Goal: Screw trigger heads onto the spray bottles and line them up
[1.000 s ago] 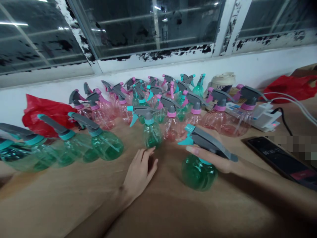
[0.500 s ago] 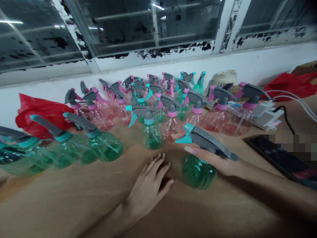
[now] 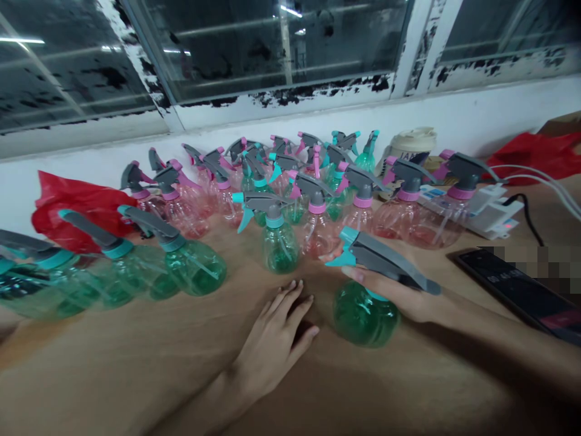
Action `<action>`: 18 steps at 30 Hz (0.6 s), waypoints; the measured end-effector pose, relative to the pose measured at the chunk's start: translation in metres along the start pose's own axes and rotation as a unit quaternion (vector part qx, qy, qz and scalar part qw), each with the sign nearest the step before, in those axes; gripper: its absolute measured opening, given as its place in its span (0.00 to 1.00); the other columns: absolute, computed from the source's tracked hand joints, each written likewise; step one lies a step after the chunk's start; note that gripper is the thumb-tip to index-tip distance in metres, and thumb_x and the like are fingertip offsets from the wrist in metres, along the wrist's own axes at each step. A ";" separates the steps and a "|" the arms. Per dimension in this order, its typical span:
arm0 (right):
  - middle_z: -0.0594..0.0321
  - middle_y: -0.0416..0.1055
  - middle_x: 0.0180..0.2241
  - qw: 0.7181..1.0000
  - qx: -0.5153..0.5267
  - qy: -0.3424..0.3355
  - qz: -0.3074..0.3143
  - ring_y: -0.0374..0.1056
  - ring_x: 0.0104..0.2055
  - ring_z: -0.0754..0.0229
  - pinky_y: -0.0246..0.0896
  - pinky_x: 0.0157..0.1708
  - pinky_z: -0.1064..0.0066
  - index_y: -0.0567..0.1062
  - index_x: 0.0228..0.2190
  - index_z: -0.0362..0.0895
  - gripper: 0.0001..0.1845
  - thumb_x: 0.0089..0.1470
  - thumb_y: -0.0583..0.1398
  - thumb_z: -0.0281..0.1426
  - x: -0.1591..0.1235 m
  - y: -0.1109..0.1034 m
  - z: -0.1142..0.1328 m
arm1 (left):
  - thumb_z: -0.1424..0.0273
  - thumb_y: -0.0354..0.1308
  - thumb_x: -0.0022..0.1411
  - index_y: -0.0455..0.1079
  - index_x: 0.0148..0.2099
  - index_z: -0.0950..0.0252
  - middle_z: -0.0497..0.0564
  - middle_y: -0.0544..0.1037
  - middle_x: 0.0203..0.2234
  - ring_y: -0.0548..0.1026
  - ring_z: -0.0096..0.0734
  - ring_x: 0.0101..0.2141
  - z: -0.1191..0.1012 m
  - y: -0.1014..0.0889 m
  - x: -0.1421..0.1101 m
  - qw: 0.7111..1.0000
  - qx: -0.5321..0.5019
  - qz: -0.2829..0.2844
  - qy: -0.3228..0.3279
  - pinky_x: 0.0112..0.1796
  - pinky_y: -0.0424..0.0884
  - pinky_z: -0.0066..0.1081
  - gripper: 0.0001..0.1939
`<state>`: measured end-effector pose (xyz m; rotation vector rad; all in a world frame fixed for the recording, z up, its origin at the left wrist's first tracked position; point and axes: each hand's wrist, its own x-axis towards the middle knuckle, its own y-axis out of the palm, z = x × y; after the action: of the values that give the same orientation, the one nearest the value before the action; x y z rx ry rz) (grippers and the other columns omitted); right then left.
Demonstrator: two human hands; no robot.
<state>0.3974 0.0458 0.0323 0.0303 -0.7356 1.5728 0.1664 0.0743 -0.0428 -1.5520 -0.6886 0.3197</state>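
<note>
My right hand [image 3: 403, 295] is wrapped round the neck of a green spray bottle [image 3: 363, 315], under its grey and turquoise trigger head. The bottle stands close to upright, its nozzle pointing left, and part of its neck is hidden by the fingers. My left hand [image 3: 276, 342] lies palm down on the wooden table [image 3: 190, 363], fingers stretched out, holding nothing. Just beyond its fingertips another green spray bottle [image 3: 280, 247] stands upright, also with its nozzle to the left.
Several pink spray bottles [image 3: 318, 233] crowd toward the wall, with green ones among them. More green spray bottles [image 3: 195, 266] line the left side beside a red plastic bag [image 3: 82, 212]. On the right are a phone [image 3: 508, 284], a white power strip [image 3: 492, 212] with cables and a lidded cup [image 3: 411, 142].
Almost nothing differs. My right hand keeps its hold on the green spray bottle, and my left hand stays flat on the table; the view has shifted very slightly.
</note>
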 end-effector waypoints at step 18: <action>0.64 0.72 0.32 1.000 0.019 0.005 0.009 0.70 0.37 0.56 0.67 0.39 0.61 0.74 0.34 0.52 0.05 0.54 0.58 0.36 0.001 -0.001 -0.004 | 0.62 0.48 0.68 0.61 0.58 0.65 0.58 0.61 0.59 0.59 0.45 0.59 0.001 0.000 0.000 1.000 -0.010 0.002 -0.006 0.55 0.60 0.49 0.20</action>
<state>0.3996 0.0480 0.0301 0.0438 -0.6996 1.6025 0.1661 0.0751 -0.0429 -1.5728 -0.7002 0.3270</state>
